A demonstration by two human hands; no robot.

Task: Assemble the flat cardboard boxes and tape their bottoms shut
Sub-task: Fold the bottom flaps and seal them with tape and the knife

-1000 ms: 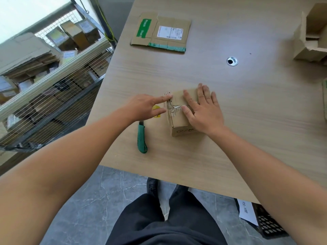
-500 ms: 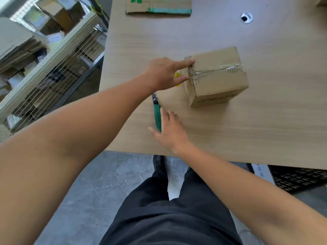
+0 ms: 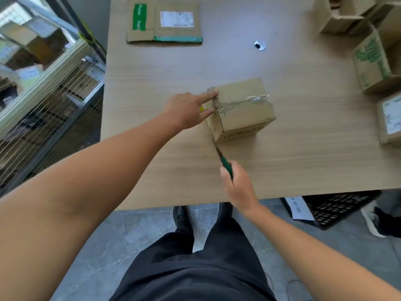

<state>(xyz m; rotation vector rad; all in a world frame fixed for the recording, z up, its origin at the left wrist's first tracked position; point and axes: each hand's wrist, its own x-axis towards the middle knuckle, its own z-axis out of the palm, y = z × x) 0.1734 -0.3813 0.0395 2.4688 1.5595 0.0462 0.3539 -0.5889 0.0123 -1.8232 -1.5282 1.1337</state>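
A small brown cardboard box (image 3: pixel 240 109) stands on the wooden table (image 3: pixel 303 153), its top seam covered with clear tape. My left hand (image 3: pixel 186 109) touches the box's left edge, index finger and thumb straight against the tape end; something yellow peeks out behind the palm. My right hand (image 3: pixel 236 181) grips a green utility knife (image 3: pixel 225 162) near the table's front edge. The blade points up toward the box's near left corner.
A flat cardboard box (image 3: pixel 165 25) with green tape lies at the table's far left. Several assembled boxes (image 3: pixel 373 59) stand along the right side. A cable hole (image 3: pixel 259 45) sits in the tabletop. A wire shelf rack (image 3: pixel 43 94) with cartons stands left. A black crate (image 3: pixel 334 209) rests on the floor.
My right hand left the box top, reached down to the green knife beside the box, and now holds it lifted with the blade toward the box. My left hand stayed at the box's left edge.
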